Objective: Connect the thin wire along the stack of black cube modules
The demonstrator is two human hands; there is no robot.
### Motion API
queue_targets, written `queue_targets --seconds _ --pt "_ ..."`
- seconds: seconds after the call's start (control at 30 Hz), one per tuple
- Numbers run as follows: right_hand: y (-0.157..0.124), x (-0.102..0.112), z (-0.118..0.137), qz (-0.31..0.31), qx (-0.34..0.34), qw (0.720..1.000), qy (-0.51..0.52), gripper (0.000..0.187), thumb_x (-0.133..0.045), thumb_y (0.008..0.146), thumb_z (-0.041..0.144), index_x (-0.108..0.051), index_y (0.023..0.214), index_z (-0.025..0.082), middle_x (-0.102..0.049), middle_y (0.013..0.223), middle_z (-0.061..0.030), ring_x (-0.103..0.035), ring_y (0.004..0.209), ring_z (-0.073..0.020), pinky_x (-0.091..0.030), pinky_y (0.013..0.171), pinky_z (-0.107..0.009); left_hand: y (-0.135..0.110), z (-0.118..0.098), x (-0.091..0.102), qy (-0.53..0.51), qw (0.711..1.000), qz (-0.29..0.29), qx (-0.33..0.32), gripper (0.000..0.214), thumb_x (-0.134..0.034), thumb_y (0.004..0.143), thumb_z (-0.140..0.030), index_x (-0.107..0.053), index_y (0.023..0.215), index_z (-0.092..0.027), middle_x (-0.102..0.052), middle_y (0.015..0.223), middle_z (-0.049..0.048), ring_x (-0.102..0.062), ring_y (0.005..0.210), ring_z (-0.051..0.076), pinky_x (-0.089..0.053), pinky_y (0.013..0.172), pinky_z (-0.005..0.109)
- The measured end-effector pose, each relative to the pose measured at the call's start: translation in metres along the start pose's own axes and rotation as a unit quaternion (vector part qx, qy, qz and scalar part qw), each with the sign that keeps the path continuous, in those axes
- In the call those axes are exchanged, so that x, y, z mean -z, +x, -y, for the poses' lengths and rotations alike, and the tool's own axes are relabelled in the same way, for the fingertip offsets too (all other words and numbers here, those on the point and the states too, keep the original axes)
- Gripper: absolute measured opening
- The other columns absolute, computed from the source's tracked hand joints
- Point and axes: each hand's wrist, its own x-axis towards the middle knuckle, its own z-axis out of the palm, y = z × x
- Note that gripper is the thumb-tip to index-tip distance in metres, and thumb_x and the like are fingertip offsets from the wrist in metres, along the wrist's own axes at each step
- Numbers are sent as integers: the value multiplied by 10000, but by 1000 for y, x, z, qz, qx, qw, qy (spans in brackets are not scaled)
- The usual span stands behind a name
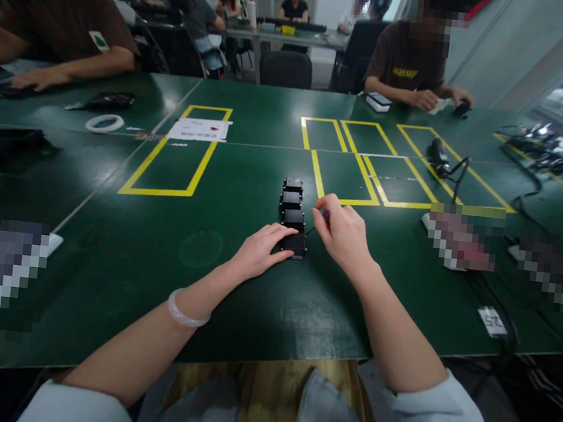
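Several small black boxes [291, 200] with tiny bright studs on their sides stand in a row on the green table, running away from me. My left hand [262, 249] grips the nearest black box [294, 242] between thumb and fingers, keeping it on the tabletop. In my right hand [342, 234], closed, is a small screwdriver [326, 215] with a dark handle. Its thin shaft slants down to the right side of that nearest box. My fingers partly hide the handle, and whether the tip touches a stud is too small to tell.
Yellow tape rectangles [156, 192] mark the green table [244, 180]. A white paper [199, 129] and a white tape ring [104, 123] lie left. At right are a black cabled device [438, 157] and blurred phone-like slabs. Co-workers sit across the table and farther back.
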Motion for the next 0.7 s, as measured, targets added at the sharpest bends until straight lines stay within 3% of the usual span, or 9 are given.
queue_targets --seconds 0.7 --pt "1 1 0 9 3 1000 0 192 -381 933 319 -529 927 197 -588 656 4 -495 579 -134 -331 648 -264 0 0 0 1 1000 0 1 403 -546 893 -342 -502 1283 -253 -570 1217 61 -524 1130 238 -433 968 387"
